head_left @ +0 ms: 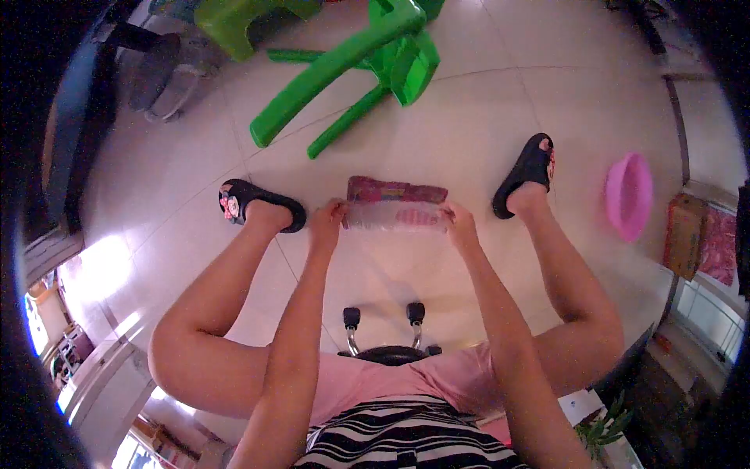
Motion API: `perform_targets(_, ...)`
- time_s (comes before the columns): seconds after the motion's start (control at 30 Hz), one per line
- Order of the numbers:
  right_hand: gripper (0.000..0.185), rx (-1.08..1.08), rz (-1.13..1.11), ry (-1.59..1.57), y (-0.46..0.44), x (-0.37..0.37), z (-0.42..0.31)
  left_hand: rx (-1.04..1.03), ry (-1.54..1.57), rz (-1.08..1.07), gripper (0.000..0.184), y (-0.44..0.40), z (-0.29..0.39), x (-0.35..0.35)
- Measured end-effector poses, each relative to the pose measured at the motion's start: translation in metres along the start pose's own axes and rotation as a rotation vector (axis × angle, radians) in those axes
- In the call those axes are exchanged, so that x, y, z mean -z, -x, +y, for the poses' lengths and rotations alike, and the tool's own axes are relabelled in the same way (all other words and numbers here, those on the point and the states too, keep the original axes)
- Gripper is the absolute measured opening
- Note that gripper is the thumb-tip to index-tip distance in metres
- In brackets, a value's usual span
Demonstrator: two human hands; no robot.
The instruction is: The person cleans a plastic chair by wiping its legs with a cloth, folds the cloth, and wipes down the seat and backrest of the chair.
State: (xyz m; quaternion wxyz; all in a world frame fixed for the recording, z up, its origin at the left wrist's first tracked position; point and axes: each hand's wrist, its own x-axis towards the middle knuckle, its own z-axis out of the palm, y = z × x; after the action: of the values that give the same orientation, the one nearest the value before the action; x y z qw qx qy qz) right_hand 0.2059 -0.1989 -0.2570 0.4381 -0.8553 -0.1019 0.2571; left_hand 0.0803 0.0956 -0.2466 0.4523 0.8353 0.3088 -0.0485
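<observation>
A clear plastic bag with pink print on its right part is stretched sideways between my two hands, low over the floor. Along its far edge lies a dark red, folded packet-like piece; whether it is inside the bag or behind it I cannot tell. My left hand pinches the bag's left end, fingers closed. At the right end, my right hand grips the other corner between thumb and fingers.
A green plastic chair lies tipped over ahead on the tiled floor. A pink basin stands at right, near a cardboard box. My feet in black slippers flank the bag. Stool casters show beneath me.
</observation>
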Motion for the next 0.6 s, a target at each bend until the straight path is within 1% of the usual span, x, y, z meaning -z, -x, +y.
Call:
perform_targets(0.1, 0.023, -0.208, 0.021, 0.014, -0.019, 0.008, -0.042, 0.011, 0.016, 0.148, 0.02, -0.029, -0.006, -0.023)
perform_targets(0.2, 0.021, -0.205, 0.127, 0.202, -0.032, -0.005, -0.026, -0.021, 0.039, 0.196, 0.018, -0.042, 0.011, -0.028)
perform_targets(0.27, 0.022, -0.116, 0.183, 0.342, -0.037, -0.012, -0.011, -0.039, -0.038, 0.194, 0.023, -0.052, 0.0, -0.036)
perform_targets(0.3, 0.022, -0.068, 0.21, 0.411, -0.038, -0.015, -0.006, -0.043, 0.012, 0.234, 0.026, -0.056, -0.013, -0.047)
perform_targets(0.33, 0.027, -0.078, 0.269, 0.391, -0.038, -0.019, -0.005, -0.049, 0.061, 0.274, 0.029, -0.061, -0.026, -0.058)
perform_targets(0.37, 0.032, -0.087, 0.328, 0.372, -0.037, -0.023, -0.006, -0.047, 0.198, 0.353, 0.032, -0.063, -0.044, -0.073)
perform_targets(0.4, 0.037, -0.096, 0.387, 0.351, -0.036, -0.026, -0.007, -0.028, 0.123, 0.374, 0.035, -0.06, -0.044, -0.074)
perform_targets(0.43, 0.043, -0.198, 0.449, 0.294, -0.034, -0.03, -0.01, -0.007, 0.048, 0.394, 0.038, -0.057, -0.032, -0.069)
perform_targets(0.5, 0.055, -0.4, 0.571, 0.183, -0.024, -0.035, -0.013, 0.067, -0.52, 0.3, 0.042, -0.037, -0.006, -0.059)
perform_targets(0.6, 0.06, -0.477, 0.521, 0.17, -0.008, -0.047, 0.005, -0.014, -0.555, 0.343, 0.044, -0.016, -0.002, -0.062)
